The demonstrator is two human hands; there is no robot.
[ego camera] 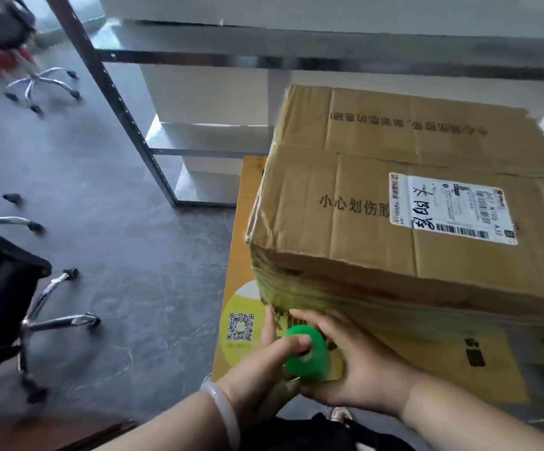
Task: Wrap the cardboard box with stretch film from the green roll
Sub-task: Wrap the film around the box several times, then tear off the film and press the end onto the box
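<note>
A large brown cardboard box (394, 196) with a white shipping label rests on a lower yellow box (251, 196). Greenish stretch film bands run round its near side, just below the top edge. The green roll (309, 353) is held close against the box's near left corner. My left hand (264, 362) grips the roll from the left, with the thumb pushed into its core. My right hand (358, 362) holds it from the right, fingers stretched up along the wrapped side of the box.
A metal shelf frame (108, 89) with white panels stands behind the boxes. Office chairs with chrome wheeled bases stand on the grey floor at left (46, 307) and far left back (42, 86).
</note>
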